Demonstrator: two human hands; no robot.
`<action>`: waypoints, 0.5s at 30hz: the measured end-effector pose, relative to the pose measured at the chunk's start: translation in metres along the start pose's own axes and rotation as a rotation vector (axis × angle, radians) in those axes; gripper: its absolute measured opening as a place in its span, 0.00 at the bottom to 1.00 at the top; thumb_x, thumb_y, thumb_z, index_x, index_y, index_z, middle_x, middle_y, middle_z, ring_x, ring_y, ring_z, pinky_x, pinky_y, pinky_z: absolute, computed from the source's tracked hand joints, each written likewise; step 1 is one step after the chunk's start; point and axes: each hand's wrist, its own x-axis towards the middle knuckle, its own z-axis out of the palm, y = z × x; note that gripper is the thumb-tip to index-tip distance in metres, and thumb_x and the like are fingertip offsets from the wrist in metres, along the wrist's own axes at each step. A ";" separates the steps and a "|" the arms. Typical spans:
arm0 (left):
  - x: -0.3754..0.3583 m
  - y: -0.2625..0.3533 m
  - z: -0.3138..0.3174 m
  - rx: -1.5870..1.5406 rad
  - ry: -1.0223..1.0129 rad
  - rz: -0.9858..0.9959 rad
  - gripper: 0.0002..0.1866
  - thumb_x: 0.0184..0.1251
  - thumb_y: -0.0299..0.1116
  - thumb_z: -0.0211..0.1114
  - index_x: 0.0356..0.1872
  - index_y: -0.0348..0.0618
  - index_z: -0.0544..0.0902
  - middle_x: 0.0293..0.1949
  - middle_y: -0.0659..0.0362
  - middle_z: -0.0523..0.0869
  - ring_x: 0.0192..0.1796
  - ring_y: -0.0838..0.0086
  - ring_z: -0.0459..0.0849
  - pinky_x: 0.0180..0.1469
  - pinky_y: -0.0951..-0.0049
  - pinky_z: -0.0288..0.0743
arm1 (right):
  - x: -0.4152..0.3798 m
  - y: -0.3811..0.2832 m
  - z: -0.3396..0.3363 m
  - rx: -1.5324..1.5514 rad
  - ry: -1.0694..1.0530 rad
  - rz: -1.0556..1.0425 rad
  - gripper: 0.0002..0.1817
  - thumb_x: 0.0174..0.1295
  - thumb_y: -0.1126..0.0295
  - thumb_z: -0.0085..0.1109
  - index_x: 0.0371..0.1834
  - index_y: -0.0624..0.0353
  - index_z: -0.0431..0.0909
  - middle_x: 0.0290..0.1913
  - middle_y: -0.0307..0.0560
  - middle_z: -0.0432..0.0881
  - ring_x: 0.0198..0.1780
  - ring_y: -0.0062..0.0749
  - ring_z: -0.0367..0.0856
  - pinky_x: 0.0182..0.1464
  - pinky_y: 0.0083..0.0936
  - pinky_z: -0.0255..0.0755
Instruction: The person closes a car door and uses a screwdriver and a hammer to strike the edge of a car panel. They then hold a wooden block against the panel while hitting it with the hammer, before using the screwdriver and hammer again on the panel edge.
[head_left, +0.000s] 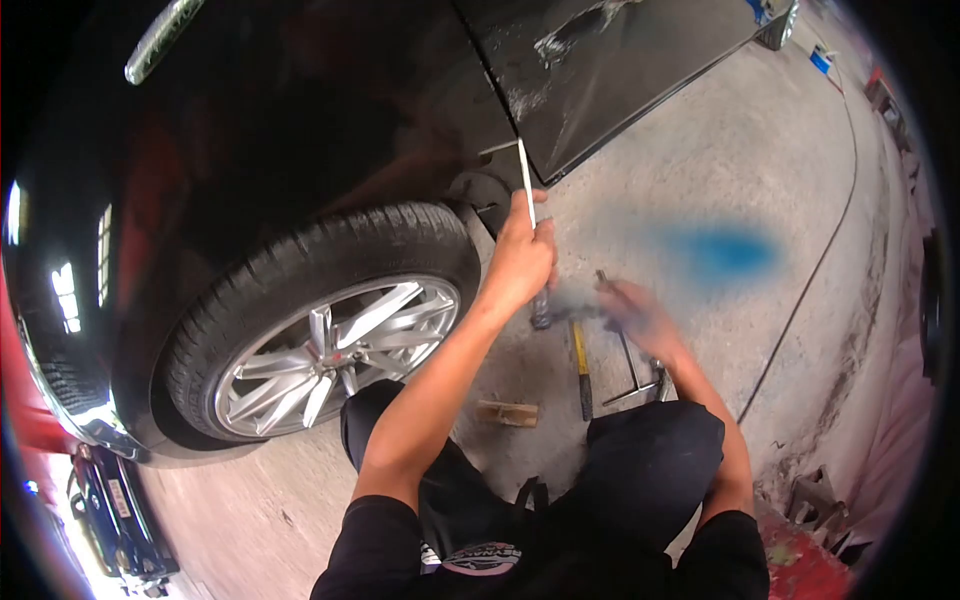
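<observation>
My left hand (520, 255) is closed around a thin, pale metal bar (526, 175). The bar stands upright, its tip at the seam between the black car's fender and its dented lower door (620, 75). My right hand (640, 315) is smeared by motion over a thin T-shaped metal tool (630, 360); whether its fingers grip the rod does not show. Between my hands a hammer (582, 370) with a yellow and black handle lies on the floor, its head partly blurred. A small wooden block (507, 413) lies near my knees.
The car's tyre (320, 250) and silver spoked wheel stand close on my left. A blurred blue patch (725, 252) shows over the concrete floor (720, 160). A dark cable (800, 290) runs along the right. Scrap metal (815, 500) lies at the lower right.
</observation>
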 end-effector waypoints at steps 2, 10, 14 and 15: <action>0.003 -0.005 -0.003 0.015 -0.005 0.000 0.19 0.81 0.29 0.52 0.69 0.38 0.68 0.24 0.56 0.80 0.18 0.70 0.80 0.24 0.65 0.74 | -0.021 0.050 -0.014 -0.118 0.114 0.144 0.17 0.76 0.62 0.61 0.44 0.70 0.85 0.30 0.51 0.86 0.29 0.30 0.87 0.34 0.29 0.81; 0.000 -0.043 0.045 -0.360 -0.081 -0.023 0.15 0.89 0.37 0.52 0.65 0.40 0.71 0.28 0.59 0.78 0.22 0.72 0.79 0.27 0.66 0.77 | -0.127 0.242 -0.014 -0.965 0.105 0.437 0.18 0.68 0.55 0.67 0.44 0.62 0.90 0.42 0.64 0.90 0.45 0.60 0.90 0.47 0.49 0.83; -0.014 -0.056 0.047 -0.500 -0.116 -0.065 0.16 0.90 0.41 0.50 0.64 0.41 0.73 0.31 0.58 0.78 0.30 0.72 0.79 0.33 0.66 0.79 | -0.155 0.243 -0.014 -0.968 0.200 0.542 0.18 0.66 0.56 0.68 0.45 0.62 0.89 0.42 0.64 0.89 0.46 0.61 0.89 0.48 0.49 0.83; -0.016 -0.058 0.041 -0.496 -0.119 -0.076 0.16 0.90 0.41 0.50 0.64 0.41 0.73 0.32 0.58 0.78 0.32 0.71 0.79 0.35 0.66 0.79 | -0.160 0.245 -0.013 -0.955 0.230 0.558 0.18 0.66 0.56 0.69 0.45 0.62 0.89 0.42 0.64 0.89 0.46 0.61 0.89 0.48 0.49 0.83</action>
